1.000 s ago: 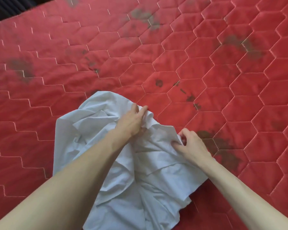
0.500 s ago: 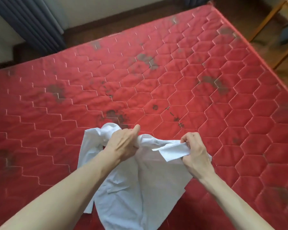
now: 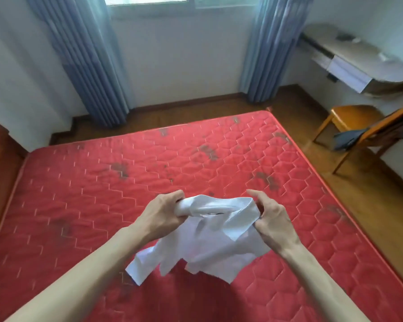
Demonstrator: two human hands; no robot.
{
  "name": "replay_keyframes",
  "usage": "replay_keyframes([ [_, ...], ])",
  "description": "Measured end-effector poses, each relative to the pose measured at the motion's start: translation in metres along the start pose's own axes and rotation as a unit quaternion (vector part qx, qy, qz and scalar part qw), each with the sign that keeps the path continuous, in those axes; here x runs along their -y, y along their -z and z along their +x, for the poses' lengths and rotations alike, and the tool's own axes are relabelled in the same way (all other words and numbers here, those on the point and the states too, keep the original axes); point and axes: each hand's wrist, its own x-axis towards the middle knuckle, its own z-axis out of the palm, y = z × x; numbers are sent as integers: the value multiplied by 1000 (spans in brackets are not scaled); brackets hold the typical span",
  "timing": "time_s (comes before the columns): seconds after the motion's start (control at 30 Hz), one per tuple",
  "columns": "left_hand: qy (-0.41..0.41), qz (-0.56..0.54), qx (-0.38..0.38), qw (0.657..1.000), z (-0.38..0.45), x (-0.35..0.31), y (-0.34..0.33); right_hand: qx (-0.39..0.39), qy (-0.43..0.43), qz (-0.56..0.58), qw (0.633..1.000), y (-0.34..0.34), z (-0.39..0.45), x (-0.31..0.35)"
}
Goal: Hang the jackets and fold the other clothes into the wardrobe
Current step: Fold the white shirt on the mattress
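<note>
Both hands are holding up a crumpled white cotton shirt [image 3: 209,238] over a red quilted mattress with a hexagon stitch pattern [image 3: 84,182]. The left hand [image 3: 163,217] is clenching a bunched-up end of the fabric, fingers curled right around it. The right hand [image 3: 272,219] is pinching the other end at what looks like the collar, thumb and lower fingers pressing on the cloth while the index finger is sticking out a bit above it. The top edge of the shirt is stretching between the two hands, and the rest is hanging down loose, with the lower corners dangling just over the mattress surface; can't tell whether they're actually touching it.

The mattress is showing a bunch of dark grey smudgy stains scattered around. Past the far edge there's a wooden floor [image 3: 349,189], a white wall and two blue-grey pleated curtains, the left one [image 3: 86,61] and the right one [image 3: 270,47], hanging either side of a window [image 3: 172,3]. Over on the right a wooden chair with an orange-brown seat [image 3: 354,122] is standing near the mattress corner, with a dark grey garment [image 3: 351,140] draping over it. Behind the chair a pale desk with a white drawer front [image 3: 358,63] is sitting against the wall.
</note>
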Motion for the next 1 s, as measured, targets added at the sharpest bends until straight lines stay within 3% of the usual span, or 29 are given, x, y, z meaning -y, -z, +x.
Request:
replay_keyframes([
  [0.17,-39,-16,-32,999,-26,-54,88,-27,132,-58,989,65,-7,59],
  [0.3,-41,14,-39,998,-38,-86,155,3,194,20,981,120,-8,108],
  [0.43,-55,-109,-23,992,-42,-104,190,-88,237,17,967,153,1,136],
  [0.57,-21,-144,-29,989,-53,-109,204,-88,276,-68,955,179,14,148],
  [0.63,1,-102,-68,992,-59,-113,210,-95,314,-96,940,190,21,155],
  [0.73,50,75,-169,982,-60,-132,219,-118,397,-151,898,199,28,165],
  [0.77,52,57,-165,983,-61,-139,224,-132,401,-146,895,200,31,167],
  [0.87,4,-130,-84,988,-63,-156,238,-164,363,-75,914,195,36,167],
  [1.0,-35,-108,-130,985,-64,-155,247,-65,321,47,944,195,33,159],
])
